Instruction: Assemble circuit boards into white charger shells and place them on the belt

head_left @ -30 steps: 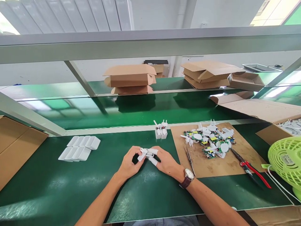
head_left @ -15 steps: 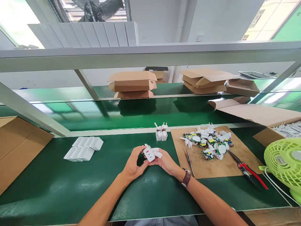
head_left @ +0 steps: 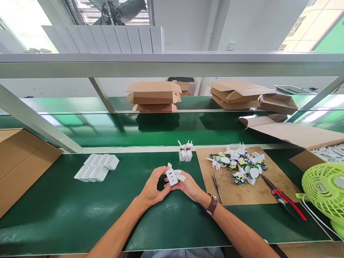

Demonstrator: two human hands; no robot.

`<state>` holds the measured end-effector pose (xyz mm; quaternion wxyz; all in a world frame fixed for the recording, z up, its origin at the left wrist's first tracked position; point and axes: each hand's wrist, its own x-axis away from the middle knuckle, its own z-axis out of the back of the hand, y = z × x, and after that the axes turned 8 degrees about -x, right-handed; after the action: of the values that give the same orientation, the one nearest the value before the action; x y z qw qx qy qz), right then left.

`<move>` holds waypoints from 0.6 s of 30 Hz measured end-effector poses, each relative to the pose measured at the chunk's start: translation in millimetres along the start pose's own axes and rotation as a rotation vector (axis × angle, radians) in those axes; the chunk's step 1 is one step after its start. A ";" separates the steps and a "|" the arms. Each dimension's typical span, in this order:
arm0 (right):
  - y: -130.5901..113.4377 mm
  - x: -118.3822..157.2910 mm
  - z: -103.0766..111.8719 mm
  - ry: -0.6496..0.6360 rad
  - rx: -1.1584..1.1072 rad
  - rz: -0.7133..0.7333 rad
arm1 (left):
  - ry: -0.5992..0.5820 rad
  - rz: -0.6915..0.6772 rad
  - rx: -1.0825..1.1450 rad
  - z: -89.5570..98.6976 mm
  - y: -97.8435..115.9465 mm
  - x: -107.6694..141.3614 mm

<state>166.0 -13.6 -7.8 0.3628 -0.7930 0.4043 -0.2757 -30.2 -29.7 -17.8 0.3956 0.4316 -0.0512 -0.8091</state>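
Observation:
Between my hands, just above the green tabletop, is a small white plug charger (head_left: 171,177); its face with slots, some of them red, points up toward me. My left hand (head_left: 152,188) grips the charger's left side with thumb and fingertips. From the right, my right hand (head_left: 189,185) is closed on it too, with white coverings on some fingers and a watch at the wrist. Farther back stand two open white housings (head_left: 185,153) with boards and plug parts sticking out. Several white empty housings (head_left: 98,167) lie in rows to the left.
A brown board (head_left: 204,168) on the right bears a pile of circuit boards (head_left: 239,163), tweezers (head_left: 216,184) and red-handled pliers (head_left: 285,199). A green fan (head_left: 322,190) stands beyond. Cardboard boxes (head_left: 27,166) sit at left, right and on the back shelf.
The charger has turned a little in my fingers, so its slotted face stands more upright. Both hands keep their hold, and the camera view has shifted slightly.

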 end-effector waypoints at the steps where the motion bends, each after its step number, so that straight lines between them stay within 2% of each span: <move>1: 1.4 -0.4 0.7 0.021 0.036 0.023 | -0.008 0.018 -0.007 -0.5 0.0 0.1; 4: 7.1 -1.3 1.9 0.106 0.198 0.167 | -0.019 0.098 -0.052 -3.3 -1.8 1.2; 8: 9.5 -0.9 2.4 0.092 0.389 0.346 | 0.036 0.167 -0.146 -6.5 -10.6 3.4; 10: 4.2 -0.7 5.3 0.131 0.482 0.453 | 0.058 0.220 -0.155 -6.6 -16.0 2.5; 15: -17.0 -5.5 31.7 0.487 0.743 0.777 | 0.049 0.428 -0.026 -12.1 -29.9 -17.3; 18: -18.3 -14.6 54.4 0.609 0.839 0.798 | 0.037 0.515 0.063 -26.9 -40.9 -42.9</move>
<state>206.2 25.3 -27.1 0.5851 -0.2596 0.6103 -0.4667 -21.2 34.5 -23.6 0.5758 0.4311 -0.1774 -0.6717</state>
